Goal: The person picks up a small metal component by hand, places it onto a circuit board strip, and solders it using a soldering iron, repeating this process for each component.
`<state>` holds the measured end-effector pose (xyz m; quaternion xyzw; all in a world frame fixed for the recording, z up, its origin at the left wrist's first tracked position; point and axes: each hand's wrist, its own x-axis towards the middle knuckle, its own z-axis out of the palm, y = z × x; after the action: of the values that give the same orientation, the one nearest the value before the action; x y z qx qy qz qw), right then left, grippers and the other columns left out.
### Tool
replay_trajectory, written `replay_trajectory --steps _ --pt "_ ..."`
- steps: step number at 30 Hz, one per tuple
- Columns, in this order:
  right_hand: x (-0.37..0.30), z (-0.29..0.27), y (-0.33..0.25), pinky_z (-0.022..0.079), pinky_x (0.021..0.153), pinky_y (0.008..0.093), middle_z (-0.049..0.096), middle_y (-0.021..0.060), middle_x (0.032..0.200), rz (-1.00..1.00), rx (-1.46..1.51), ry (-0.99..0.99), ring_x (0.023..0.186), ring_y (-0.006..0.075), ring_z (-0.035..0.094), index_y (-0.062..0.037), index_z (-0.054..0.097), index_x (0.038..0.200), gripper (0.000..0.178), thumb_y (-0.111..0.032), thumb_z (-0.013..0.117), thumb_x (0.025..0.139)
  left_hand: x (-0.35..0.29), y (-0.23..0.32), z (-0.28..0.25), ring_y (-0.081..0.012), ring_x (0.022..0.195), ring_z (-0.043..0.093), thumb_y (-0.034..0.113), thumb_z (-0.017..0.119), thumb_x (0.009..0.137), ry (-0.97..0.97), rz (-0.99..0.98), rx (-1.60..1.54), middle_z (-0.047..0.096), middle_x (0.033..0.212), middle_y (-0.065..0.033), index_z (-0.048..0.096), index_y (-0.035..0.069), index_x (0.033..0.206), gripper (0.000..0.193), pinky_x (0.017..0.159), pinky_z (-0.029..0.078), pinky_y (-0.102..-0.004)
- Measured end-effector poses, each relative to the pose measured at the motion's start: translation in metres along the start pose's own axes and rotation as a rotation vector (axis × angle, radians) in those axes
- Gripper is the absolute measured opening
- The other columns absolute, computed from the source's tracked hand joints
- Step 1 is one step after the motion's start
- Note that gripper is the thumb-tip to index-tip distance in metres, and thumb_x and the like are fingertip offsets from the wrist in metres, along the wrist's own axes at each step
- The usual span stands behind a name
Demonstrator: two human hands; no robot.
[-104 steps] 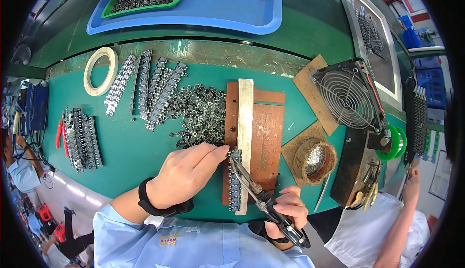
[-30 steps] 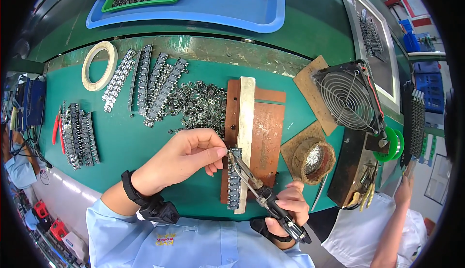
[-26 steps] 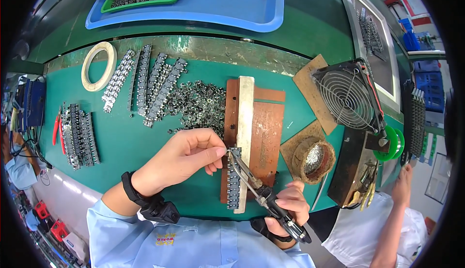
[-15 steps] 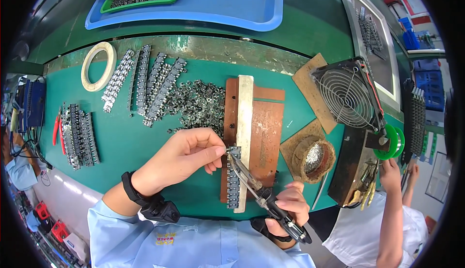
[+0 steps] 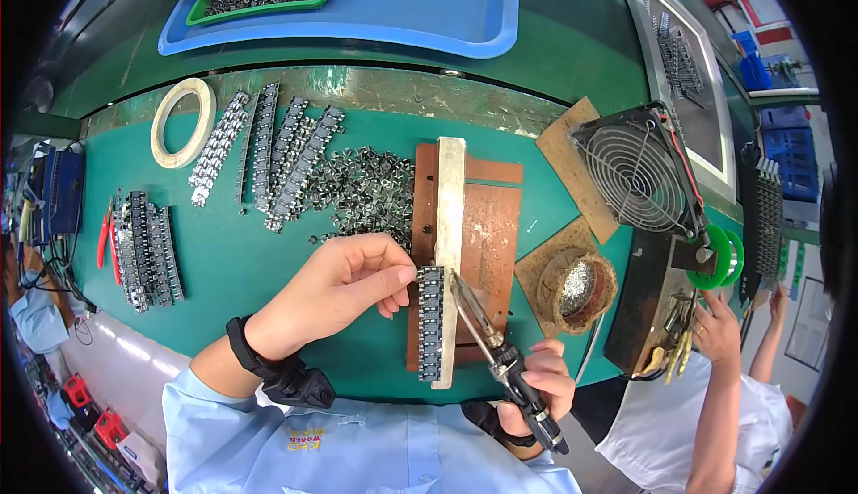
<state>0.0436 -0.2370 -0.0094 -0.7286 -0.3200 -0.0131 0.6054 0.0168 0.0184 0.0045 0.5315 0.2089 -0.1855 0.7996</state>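
Note:
A strip of small dark circuit boards [image 5: 431, 329] lies along the left side of a pale metal bar [image 5: 451, 199] on a brown fixture board [image 5: 490, 244]. At the strip's far end my left hand [image 5: 335, 293] is closed in a pinch; whatever is between thumb and forefinger is hidden. My right hand [image 5: 543, 385] grips a soldering iron [image 5: 509, 373] by its black handle. Its tip is over the metal bar, just right of the strip and apart from it. A heap of small metal parts [image 5: 366, 190] lies beyond my left hand.
Circuit strips [image 5: 299, 168], a tape roll [image 5: 183, 123] and red-handled pliers [image 5: 109, 239] lie leftward. At right are a round tub [image 5: 581, 293], a fan [image 5: 636, 168] and a green solder spool [image 5: 722, 257]. A co-worker's hand [image 5: 718, 329] is beside the spool. Farther back sits a blue tray [image 5: 402, 25].
The soldering iron's tip has moved right, off the strip's far end and over the metal bar. My left hand stays almost still. The co-worker's hand has shifted slightly.

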Motion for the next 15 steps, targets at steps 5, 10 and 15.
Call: replay_trajectory --steps 5,10,15 --pt "-0.012 0.006 0.01 0.035 0.076 0.037 0.046 0.0044 0.072 0.059 0.027 0.145 0.057 0.0133 0.043 -0.0069 0.043 0.09 0.046 -0.038 0.07 0.068 0.0 0.0 0.001 -0.0081 0.066 0.054 0.012 0.051 0.088 -0.005 0.008 0.006 0.057 0.072 -0.0018 0.054 0.001 0.086 0.012 0.061 0.045 -0.0221" --pt "-0.014 0.01 0.008 0.035 0.076 0.0357 0.045 0.0037 0.073 0.111 0.061 0.234 0.056 0.0124 0.044 -0.007 0.042 0.091 0.046 -0.038 0.069 0.07 0.0 0.001 0.002 -0.0083 0.064 0.054 0.013 0.051 0.088 0.006 0.015 0.013 0.057 0.07 -0.0015 0.054 0.002 0.085 0.011 0.06 0.045 -0.0221" --pt "-0.013 0.013 0.008 0.037 0.071 0.0324 0.045 0.0037 0.074 0.128 0.08 0.272 0.056 0.0121 0.044 -0.0068 0.042 0.093 0.047 -0.038 0.068 0.07 -0.002 0.001 0.003 -0.0077 0.062 0.054 0.013 0.051 0.088 0.019 0.014 0.023 0.057 0.069 -0.0013 0.054 0.002 0.085 0.011 0.057 0.045 -0.0211"
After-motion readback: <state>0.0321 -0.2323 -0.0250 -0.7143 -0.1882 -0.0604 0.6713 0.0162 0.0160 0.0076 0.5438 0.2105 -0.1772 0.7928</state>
